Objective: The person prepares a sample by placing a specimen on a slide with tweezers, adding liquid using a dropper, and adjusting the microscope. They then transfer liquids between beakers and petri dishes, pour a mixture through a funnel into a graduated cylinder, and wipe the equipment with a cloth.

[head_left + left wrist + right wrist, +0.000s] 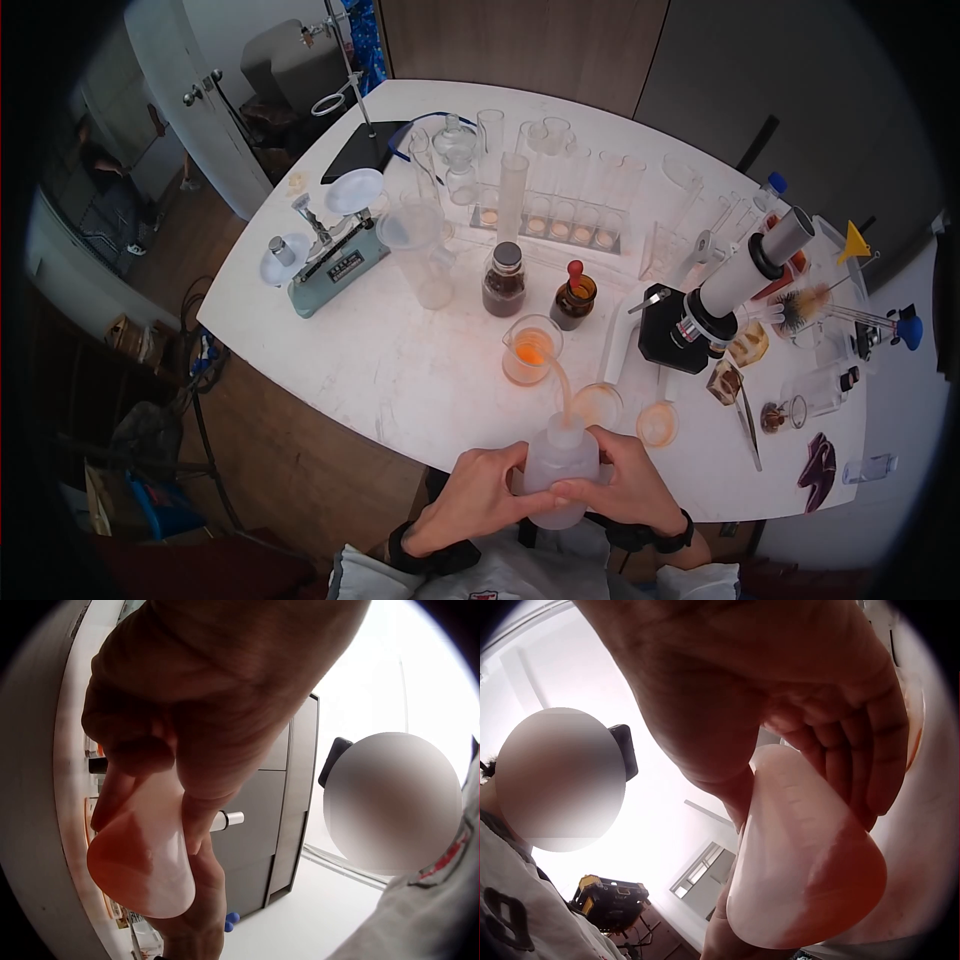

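Observation:
Both hands hold a translucent plastic wash bottle (562, 465) at the table's front edge. The left hand (482, 497) grips its left side and the right hand (635, 487) its right, thumbs across the front. Its bent spout reaches up to a glass beaker (532, 362) with orange liquid. In the left wrist view the left hand (202, 690) curls round the bottle (142, 855), whose base faces the camera. The right wrist view shows the right hand (780, 697) with fingers behind the bottle (802, 862), which looks reddish on one side.
Behind the beaker stand a dark capped bottle (505, 280) and a brown dropper bottle (573, 300). A balance (340, 265) is at the left, a microscope (700, 315) at the right, a test tube rack (545, 230) farther back. Small dishes (657, 424) lie right of the wash bottle.

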`<action>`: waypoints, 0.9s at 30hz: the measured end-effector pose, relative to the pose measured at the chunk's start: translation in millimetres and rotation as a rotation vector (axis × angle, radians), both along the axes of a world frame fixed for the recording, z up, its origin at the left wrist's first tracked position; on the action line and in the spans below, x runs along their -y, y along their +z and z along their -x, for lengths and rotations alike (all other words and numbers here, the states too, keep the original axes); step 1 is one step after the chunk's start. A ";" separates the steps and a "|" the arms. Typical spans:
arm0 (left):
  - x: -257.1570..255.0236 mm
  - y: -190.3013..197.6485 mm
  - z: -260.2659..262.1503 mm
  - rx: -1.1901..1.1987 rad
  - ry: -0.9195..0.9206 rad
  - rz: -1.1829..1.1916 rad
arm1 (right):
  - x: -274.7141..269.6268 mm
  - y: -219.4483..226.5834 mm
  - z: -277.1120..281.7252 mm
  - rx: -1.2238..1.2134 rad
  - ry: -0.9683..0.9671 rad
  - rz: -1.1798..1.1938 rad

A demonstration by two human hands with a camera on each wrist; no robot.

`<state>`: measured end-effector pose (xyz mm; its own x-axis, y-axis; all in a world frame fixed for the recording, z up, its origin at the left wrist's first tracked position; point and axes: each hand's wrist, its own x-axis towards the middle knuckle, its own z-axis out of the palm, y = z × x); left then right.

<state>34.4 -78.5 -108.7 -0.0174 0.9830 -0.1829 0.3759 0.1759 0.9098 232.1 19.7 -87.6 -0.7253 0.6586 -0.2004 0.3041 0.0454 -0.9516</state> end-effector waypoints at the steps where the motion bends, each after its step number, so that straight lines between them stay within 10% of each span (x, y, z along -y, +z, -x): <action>1: -0.2 0.3 0.0 0.005 0.002 0.000 | 0.0 -0.7 -0.1 -0.001 -0.002 -0.001; 27: -0.1 -1.7 -0.4 0.021 0.019 0.001 | 2.0 1.5 1.4 0.019 -0.033 0.018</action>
<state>34.8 -78.4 -110.4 -0.0317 0.9823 -0.1845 0.3532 0.1836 0.9174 230.7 17.7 -86.1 -0.6989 0.6785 -0.2263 0.3235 0.0177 -0.9461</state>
